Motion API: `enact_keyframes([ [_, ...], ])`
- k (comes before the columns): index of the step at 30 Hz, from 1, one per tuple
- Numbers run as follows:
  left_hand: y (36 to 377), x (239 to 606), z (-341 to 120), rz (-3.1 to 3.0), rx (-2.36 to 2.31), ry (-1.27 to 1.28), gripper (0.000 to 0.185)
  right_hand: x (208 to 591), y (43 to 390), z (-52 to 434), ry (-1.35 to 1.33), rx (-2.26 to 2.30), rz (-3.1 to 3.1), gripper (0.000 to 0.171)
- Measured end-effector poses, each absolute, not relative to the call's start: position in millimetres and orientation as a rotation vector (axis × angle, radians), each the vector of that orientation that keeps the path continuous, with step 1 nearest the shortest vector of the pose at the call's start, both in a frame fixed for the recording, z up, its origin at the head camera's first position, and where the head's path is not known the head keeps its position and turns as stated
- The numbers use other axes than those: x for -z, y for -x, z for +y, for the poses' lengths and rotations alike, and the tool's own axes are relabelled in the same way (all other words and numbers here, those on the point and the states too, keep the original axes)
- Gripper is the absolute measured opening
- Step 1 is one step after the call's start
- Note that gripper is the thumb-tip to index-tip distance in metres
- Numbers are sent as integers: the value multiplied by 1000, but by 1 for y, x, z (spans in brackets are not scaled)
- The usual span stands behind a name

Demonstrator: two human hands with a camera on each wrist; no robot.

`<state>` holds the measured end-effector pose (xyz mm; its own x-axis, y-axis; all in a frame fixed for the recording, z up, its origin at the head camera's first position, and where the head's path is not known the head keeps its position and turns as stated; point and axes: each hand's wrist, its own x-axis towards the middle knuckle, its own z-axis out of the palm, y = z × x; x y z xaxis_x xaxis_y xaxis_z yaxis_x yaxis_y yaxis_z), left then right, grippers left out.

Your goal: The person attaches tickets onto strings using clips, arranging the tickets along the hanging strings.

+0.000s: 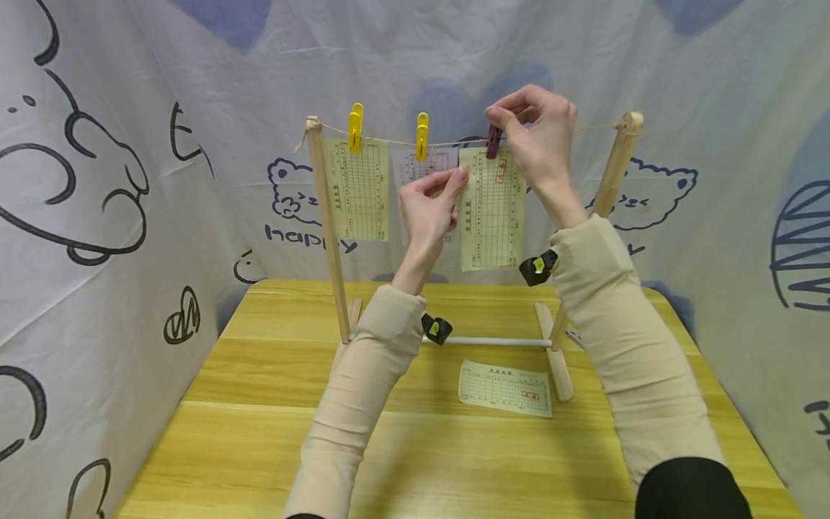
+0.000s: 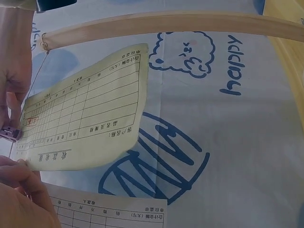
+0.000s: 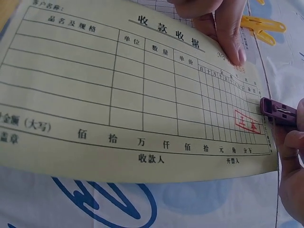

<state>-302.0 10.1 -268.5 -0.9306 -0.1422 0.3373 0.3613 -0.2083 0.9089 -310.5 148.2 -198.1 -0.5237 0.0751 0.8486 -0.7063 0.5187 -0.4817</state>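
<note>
A pale yellow receipt slip [image 1: 491, 223] hangs lengthwise at the string [image 3: 264, 66], printed with a table and a red stamp. My left hand [image 1: 429, 209] pinches its upper left edge between thumb and forefinger. In my right hand [image 1: 541, 133] is a dark purple clothespin [image 1: 493, 142], pinched by its upper end, with its lower end over the slip's top edge. The right wrist view shows this clothespin [image 3: 279, 112] at the string beside the red stamp. To the left, two yellow clothespins [image 1: 355, 128] hold another yellow slip [image 1: 360, 194] and a whitish slip [image 1: 405, 164], partly hidden behind my left hand.
The string runs between two wooden posts [image 1: 329, 238] on feet, joined low down by a white rod [image 1: 499, 342]. One more receipt slip [image 1: 504, 389] lies flat on the wooden table [image 1: 259, 425]. Printed cloth [image 1: 214, 86] hangs behind and at the sides.
</note>
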Motion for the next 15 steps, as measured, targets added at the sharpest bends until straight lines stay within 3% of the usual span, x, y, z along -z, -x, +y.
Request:
enact_keyframes([
  [15,302,267,11,-1708,2224,257,24,196,307,149,-443,-1112,-1946,21],
])
